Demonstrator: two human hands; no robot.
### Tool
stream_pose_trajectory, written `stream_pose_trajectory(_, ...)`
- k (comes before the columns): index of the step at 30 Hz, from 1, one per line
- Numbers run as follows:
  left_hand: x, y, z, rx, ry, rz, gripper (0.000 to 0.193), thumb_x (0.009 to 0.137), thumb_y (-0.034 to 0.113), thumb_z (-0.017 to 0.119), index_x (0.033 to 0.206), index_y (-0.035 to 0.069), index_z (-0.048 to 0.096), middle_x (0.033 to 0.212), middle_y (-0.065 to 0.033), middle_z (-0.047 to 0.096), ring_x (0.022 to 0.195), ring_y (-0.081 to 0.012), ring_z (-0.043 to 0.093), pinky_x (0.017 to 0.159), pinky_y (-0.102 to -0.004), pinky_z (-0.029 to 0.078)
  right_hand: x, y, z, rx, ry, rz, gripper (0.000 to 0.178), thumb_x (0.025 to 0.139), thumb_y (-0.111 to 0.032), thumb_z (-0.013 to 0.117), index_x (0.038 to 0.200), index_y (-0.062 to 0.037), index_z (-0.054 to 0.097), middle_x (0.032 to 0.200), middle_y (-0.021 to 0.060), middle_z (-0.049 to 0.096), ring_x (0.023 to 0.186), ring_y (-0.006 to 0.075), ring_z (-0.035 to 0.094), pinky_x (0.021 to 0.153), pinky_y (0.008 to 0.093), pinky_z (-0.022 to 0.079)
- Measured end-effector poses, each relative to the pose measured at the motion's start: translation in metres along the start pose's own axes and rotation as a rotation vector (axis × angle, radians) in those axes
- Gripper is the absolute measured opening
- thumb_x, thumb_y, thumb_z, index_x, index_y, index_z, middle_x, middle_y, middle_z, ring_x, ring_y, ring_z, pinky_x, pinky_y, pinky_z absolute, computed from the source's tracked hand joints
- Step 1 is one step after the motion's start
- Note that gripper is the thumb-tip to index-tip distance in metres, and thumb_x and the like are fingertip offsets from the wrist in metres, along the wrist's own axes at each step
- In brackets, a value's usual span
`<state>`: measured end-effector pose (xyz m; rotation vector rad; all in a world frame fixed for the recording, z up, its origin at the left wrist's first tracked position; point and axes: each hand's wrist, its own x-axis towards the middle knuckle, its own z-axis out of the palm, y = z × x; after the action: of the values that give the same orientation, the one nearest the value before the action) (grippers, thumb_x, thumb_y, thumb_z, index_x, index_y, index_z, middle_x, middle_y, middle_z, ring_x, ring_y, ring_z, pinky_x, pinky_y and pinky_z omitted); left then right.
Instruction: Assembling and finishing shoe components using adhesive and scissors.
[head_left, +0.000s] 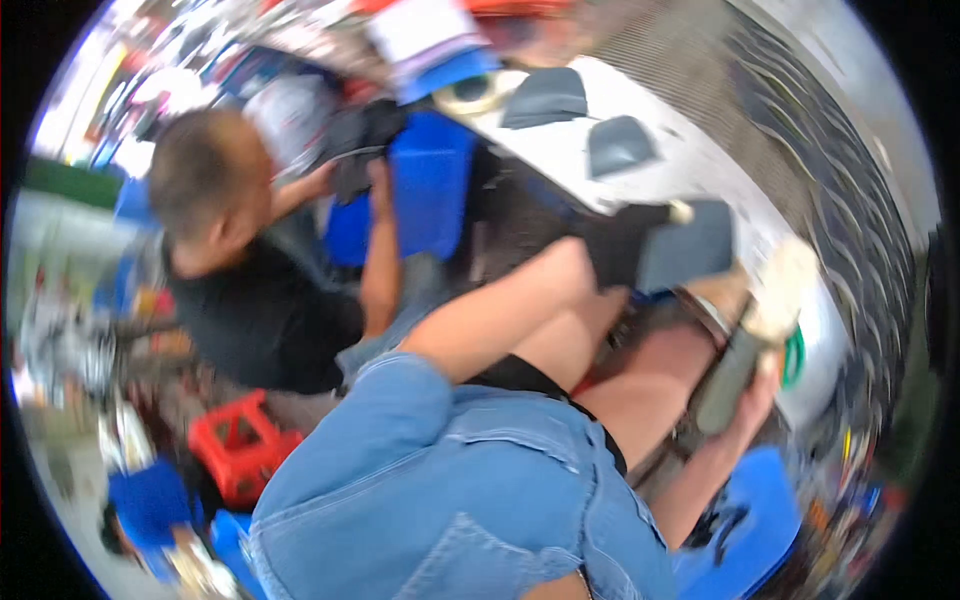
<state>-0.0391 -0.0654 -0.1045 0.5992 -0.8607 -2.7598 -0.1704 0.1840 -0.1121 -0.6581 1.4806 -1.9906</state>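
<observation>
Firmly, at the worktop (705, 165), we grip the grey pad (692, 250) in our left hand (618, 250) and the pale-headed tool (776, 302) in our right hand (752, 402), fingers closed; keeping both level should aid control.

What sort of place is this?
Probably a small workshop for handwork: dark grey pieces lie on a white worktable, the right hand holds a brush-like tool, and another person handles something dark by a blue bin.

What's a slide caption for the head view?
Gloved left hand holding a dark flat piece, right hand gripping a pale-headed tool, beside a white tabletop.
</observation>
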Motion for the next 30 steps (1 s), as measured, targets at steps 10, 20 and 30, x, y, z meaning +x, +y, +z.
stream_pose_trajectory(10, -0.034, 0.007, -0.029, -0.368, -0.243, 0.081, 0.036, 0.091, 0.021, 0.055, 0.120, -0.001, 0.052, 0.111, -0.0140, 0.061, 0.094, -0.0206, 0.063, 0.083, -0.0341, 0.052, -0.017, 0.026, 0.027, 0.095, -0.008, 0.153, 0.044, 0.096, -0.032, 0.047, 0.126, 0.0009, 0.046, 0.104, 0.0088, 0.061, 0.086, 0.0161, 0.060, 0.074, 0.0275, 0.049)
stream_pose_trajectory(20, -0.033, 0.015, -0.022, -0.310, -0.188, 0.071, 0.039, 0.089, 0.027, 0.059, 0.117, 0.000, 0.055, 0.104, -0.0133, 0.063, 0.089, -0.0208, 0.064, 0.076, -0.0350, 0.054, -0.023, 0.026, 0.035, 0.061, 0.004, 0.126, 0.040, 0.097, -0.031, 0.044, 0.121, 0.0003, 0.048, 0.100, 0.0105, 0.061, 0.081, 0.0184, 0.062, 0.070, 0.0291, 0.052)
stream_pose_trajectory(30, -0.023, 0.009, -0.023, -0.362, -0.215, 0.033, 0.038, 0.090, 0.027, 0.058, 0.118, 0.001, 0.054, 0.105, -0.0151, 0.063, 0.090, -0.0225, 0.064, 0.076, -0.0369, 0.054, -0.032, 0.028, 0.032, 0.144, 0.011, 0.136, 0.037, 0.097, -0.027, 0.045, 0.123, 0.0003, 0.047, 0.106, 0.0110, 0.061, 0.087, 0.0190, 0.062, 0.075, 0.0318, 0.052)
